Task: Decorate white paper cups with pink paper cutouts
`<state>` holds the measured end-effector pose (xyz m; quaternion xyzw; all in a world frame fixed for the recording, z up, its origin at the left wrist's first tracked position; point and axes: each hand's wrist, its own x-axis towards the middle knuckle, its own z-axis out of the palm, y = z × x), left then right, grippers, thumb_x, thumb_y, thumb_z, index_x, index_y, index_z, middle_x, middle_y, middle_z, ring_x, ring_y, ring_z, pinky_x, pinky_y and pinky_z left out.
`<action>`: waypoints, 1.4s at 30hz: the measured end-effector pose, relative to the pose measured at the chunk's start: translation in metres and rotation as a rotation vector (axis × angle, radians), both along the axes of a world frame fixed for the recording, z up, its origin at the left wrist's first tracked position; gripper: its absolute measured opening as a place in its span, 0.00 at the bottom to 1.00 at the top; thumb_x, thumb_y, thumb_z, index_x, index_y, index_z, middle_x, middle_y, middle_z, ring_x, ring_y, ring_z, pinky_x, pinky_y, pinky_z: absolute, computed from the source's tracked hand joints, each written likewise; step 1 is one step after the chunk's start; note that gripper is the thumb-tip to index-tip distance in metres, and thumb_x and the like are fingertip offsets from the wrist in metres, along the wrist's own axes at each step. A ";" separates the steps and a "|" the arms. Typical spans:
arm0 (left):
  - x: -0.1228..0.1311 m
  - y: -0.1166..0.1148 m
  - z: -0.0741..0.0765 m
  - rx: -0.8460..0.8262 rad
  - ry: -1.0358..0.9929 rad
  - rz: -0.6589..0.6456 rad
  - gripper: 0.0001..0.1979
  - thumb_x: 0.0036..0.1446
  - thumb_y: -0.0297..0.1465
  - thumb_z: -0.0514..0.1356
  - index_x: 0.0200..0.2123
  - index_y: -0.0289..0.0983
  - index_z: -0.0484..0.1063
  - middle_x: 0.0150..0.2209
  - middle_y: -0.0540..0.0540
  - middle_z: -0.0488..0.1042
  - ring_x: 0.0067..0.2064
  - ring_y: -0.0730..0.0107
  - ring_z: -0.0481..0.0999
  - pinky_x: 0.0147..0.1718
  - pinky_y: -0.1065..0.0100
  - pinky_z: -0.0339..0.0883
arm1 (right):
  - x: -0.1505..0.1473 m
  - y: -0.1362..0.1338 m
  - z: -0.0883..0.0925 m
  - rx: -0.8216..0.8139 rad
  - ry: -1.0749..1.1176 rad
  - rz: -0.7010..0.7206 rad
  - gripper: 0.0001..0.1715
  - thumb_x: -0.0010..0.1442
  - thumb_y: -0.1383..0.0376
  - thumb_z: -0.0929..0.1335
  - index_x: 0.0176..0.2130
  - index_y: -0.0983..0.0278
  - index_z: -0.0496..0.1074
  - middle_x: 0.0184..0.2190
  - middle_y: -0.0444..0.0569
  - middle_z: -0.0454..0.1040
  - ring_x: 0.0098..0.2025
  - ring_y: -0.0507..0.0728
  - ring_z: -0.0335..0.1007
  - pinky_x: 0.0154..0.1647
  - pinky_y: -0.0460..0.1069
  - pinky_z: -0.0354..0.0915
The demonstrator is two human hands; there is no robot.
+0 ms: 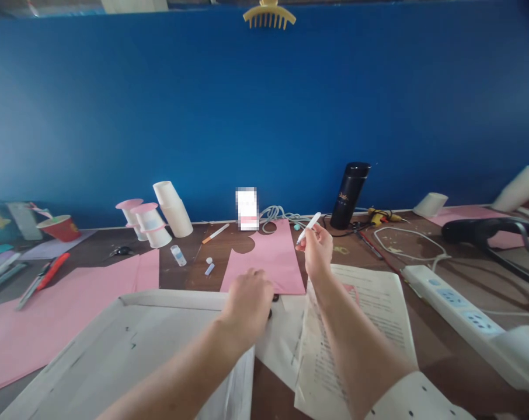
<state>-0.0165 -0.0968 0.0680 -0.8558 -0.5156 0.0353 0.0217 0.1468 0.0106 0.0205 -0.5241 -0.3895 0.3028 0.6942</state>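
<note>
My right hand (pixel 317 248) is raised over the desk, closed on a white pen (pixel 309 226) that points up and to the right. My left hand (pixel 248 301) rests knuckles-up on the near edge of a pink paper sheet (pixel 273 256), its fingers curled over a small dark object (pixel 274 298) that is mostly hidden. The pink sheet has round pieces cut out of its far edge. Printed white pages (pixel 373 318) lie under my right forearm.
White paper cups (pixel 173 208), some with pink lids, stand at the back left beside a red cup (pixel 61 227). A black flask (pixel 350 194), cables, a white power strip (pixel 448 300), scissors (pixel 121 251), a red cutter (pixel 45 277) and a larger pink sheet (pixel 49 315) lie around.
</note>
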 end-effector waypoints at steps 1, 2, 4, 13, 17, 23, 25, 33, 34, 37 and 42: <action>0.002 -0.003 -0.003 -0.031 0.030 -0.044 0.11 0.52 0.19 0.53 0.29 0.35 0.74 0.33 0.41 0.72 0.40 0.58 0.70 0.34 0.63 0.65 | -0.003 -0.001 0.001 0.016 0.017 -0.008 0.19 0.51 0.61 0.64 0.43 0.66 0.68 0.14 0.36 0.62 0.16 0.50 0.63 0.18 0.44 0.65; 0.005 -0.005 -0.007 -0.044 0.059 -0.081 0.11 0.52 0.19 0.53 0.29 0.35 0.75 0.33 0.41 0.73 0.40 0.58 0.70 0.33 0.63 0.65 | -0.005 -0.002 0.001 0.038 0.032 -0.008 0.19 0.51 0.61 0.64 0.43 0.66 0.67 0.14 0.36 0.63 0.16 0.50 0.62 0.17 0.44 0.64; 0.011 -0.006 -0.018 -0.031 0.120 -0.138 0.10 0.51 0.20 0.54 0.30 0.34 0.75 0.33 0.39 0.73 0.41 0.56 0.70 0.33 0.62 0.64 | -0.010 -0.005 0.001 0.091 0.040 0.029 0.20 0.52 0.61 0.65 0.45 0.66 0.66 0.15 0.35 0.63 0.16 0.50 0.62 0.17 0.44 0.63; 0.006 0.013 -0.027 0.150 0.132 -0.244 0.11 0.53 0.20 0.52 0.37 0.33 0.70 0.36 0.39 0.70 0.37 0.58 0.69 0.31 0.62 0.64 | -0.017 -0.012 0.009 0.204 0.015 0.114 0.19 0.53 0.63 0.65 0.45 0.65 0.66 0.15 0.35 0.63 0.15 0.48 0.61 0.16 0.43 0.61; 0.011 -0.008 -0.007 0.171 0.042 -0.242 0.09 0.55 0.22 0.52 0.39 0.35 0.67 0.38 0.41 0.68 0.40 0.58 0.67 0.30 0.63 0.64 | -0.005 -0.010 0.025 0.270 0.188 0.037 0.17 0.52 0.62 0.67 0.42 0.64 0.67 0.16 0.35 0.62 0.16 0.48 0.60 0.17 0.43 0.61; 0.017 -0.028 0.010 0.064 -0.054 -0.176 0.08 0.53 0.24 0.53 0.38 0.36 0.66 0.41 0.42 0.65 0.44 0.57 0.66 0.39 0.59 0.65 | 0.017 -0.007 0.032 0.296 0.334 0.043 0.06 0.52 0.63 0.66 0.32 0.62 0.66 0.16 0.34 0.57 0.17 0.47 0.55 0.19 0.42 0.59; 0.010 -0.025 0.013 0.059 -0.122 -0.140 0.07 0.53 0.24 0.52 0.36 0.36 0.66 0.42 0.42 0.66 0.45 0.57 0.65 0.42 0.58 0.63 | 0.019 -0.006 0.028 0.276 0.351 0.072 0.05 0.52 0.63 0.66 0.31 0.62 0.65 0.16 0.34 0.57 0.17 0.47 0.55 0.19 0.42 0.59; -0.032 -0.012 0.074 -0.258 -0.415 -0.260 0.06 0.51 0.31 0.56 0.34 0.41 0.69 0.36 0.51 0.71 0.40 0.68 0.67 0.40 0.67 0.61 | 0.019 0.001 0.021 0.240 0.419 0.119 0.06 0.49 0.64 0.67 0.30 0.62 0.66 0.15 0.34 0.57 0.16 0.46 0.53 0.17 0.42 0.59; -0.036 -0.012 0.083 -0.291 -0.426 -0.252 0.06 0.51 0.33 0.57 0.34 0.41 0.69 0.36 0.51 0.71 0.39 0.68 0.68 0.38 0.68 0.61 | 0.020 0.001 0.022 0.232 0.444 0.123 0.06 0.48 0.64 0.67 0.30 0.63 0.67 0.15 0.35 0.58 0.16 0.46 0.54 0.17 0.41 0.59; -0.037 -0.019 0.092 -0.270 -0.441 -0.202 0.07 0.52 0.36 0.56 0.35 0.42 0.69 0.37 0.52 0.71 0.38 0.69 0.68 0.36 0.69 0.61 | 0.025 -0.001 0.028 0.221 0.542 0.122 0.09 0.46 0.66 0.69 0.31 0.64 0.69 0.17 0.36 0.59 0.17 0.45 0.53 0.16 0.40 0.57; 0.011 -0.042 0.047 -0.036 -0.157 -0.287 0.07 0.50 0.31 0.56 0.34 0.39 0.70 0.36 0.44 0.71 0.39 0.63 0.66 0.37 0.63 0.60 | 0.040 -0.008 0.045 0.250 0.586 0.141 0.05 0.47 0.67 0.69 0.30 0.64 0.70 0.19 0.37 0.60 0.18 0.44 0.52 0.15 0.39 0.56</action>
